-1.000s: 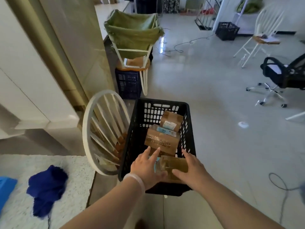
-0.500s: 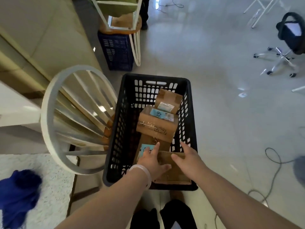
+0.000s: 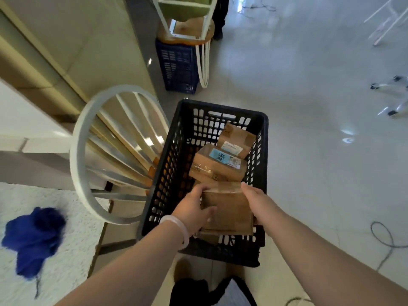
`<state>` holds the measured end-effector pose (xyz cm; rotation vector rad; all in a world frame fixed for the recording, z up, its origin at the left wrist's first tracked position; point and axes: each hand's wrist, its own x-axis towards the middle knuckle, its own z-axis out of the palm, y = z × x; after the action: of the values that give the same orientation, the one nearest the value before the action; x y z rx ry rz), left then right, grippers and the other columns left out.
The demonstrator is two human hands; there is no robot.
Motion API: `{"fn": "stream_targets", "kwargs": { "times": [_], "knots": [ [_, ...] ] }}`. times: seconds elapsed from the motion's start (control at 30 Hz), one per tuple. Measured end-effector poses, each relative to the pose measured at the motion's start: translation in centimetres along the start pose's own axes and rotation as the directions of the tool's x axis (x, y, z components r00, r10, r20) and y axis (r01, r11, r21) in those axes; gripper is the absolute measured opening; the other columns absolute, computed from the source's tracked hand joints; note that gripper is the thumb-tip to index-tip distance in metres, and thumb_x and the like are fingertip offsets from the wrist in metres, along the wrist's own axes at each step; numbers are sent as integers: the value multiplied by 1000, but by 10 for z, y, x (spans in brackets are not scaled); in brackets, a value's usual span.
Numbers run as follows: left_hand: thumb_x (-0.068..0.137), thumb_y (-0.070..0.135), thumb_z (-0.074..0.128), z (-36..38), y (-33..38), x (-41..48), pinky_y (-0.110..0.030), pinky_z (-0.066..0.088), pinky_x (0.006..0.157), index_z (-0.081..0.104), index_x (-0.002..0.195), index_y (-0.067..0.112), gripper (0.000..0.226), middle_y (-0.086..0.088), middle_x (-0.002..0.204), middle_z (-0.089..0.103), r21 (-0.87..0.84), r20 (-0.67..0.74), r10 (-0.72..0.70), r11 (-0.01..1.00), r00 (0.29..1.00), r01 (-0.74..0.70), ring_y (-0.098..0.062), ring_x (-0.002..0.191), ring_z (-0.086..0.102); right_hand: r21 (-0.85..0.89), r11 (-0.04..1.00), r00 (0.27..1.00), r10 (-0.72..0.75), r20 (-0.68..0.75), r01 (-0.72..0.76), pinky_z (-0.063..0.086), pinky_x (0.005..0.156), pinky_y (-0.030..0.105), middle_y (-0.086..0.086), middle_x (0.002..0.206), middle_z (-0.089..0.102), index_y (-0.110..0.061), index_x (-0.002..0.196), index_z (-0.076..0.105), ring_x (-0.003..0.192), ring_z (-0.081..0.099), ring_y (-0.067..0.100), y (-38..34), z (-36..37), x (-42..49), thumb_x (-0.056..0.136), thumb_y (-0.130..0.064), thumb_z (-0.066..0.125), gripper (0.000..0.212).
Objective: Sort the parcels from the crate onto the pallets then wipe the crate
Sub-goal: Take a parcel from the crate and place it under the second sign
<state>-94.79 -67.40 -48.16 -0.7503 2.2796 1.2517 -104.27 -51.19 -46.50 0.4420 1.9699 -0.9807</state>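
In crate [image 3: 265, 151], near parcel [image 3: 229, 212] at 6 o'clock end, between hands. Left hand [image 3: 194, 209] grips 9 o'clock edge, fingers curled over far corner. Right hand [image 3: 258, 202] clamps 3 o'clock edge, thumb on top. Both equally near. Other parcels [image 3: 217, 165] toward 12 o'clock.

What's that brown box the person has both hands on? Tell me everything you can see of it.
A plain brown cardboard parcel, rectangular, with glossy clear tape along its far edge and no label showing on top. It is at the near end of the black plastic crate. The left hand grips its left side, thumb on the top face; the right hand holds its right edge. Behind it lies a blue-labelled parcel.
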Motion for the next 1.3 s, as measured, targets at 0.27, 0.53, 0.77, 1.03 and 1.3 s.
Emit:
{"fn": "stream_targets", "kwargs": {
  "times": [0.27,0.53,0.77,1.03,1.3],
  "knots": [
    [86,46,70,-18,37,-22,-23,52,85,44,129,37,50,6,135,44,-177,-161,-3,984,987,-26,-14,115,52,51,978,976,-205,71,202,38,107,58,4,148,41,-47,151,24,131,42,33,-25,-9,-24,99,-47,49,58],
    [79,76,57,-29,88,-29,-45,48,100,17,151,44,89,-9,144,27,-180,-173,-190,971,966,159,-37,129,41,-138,817,824,-533,193,560,41,103,40,-6,161,13,-50,153,9,143,28,27,-44,-23,-58,95,-36,61,78],
    [60,77,70,-30,95,-35,-55,43,105,8,151,48,114,-8,152,20,-281,-219,-264,939,940,198,-40,134,34,-21,767,735,-607,302,642,37,110,37,-5,158,20,-51,148,29,140,29,21,-47,-33,-66,101,-27,49,56],
    [53,64,77,-31,87,-47,-52,52,96,17,141,66,106,-5,136,50,-675,-55,-210,728,976,119,-34,112,60,-37,872,867,-480,135,489,49,95,42,-1,146,47,-43,152,18,122,55,22,-47,-43,-58,92,-55,57,73],
    [95,53,52,-27,101,-58,-41,38,110,11,151,53,69,-1,140,38,-84,-498,-27,996,867,-17,-24,129,41,6,796,770,-587,249,605,47,99,43,-9,136,53,-47,148,26,110,54,14,-53,-49,-75,99,-51,46,52]
  ]
}}
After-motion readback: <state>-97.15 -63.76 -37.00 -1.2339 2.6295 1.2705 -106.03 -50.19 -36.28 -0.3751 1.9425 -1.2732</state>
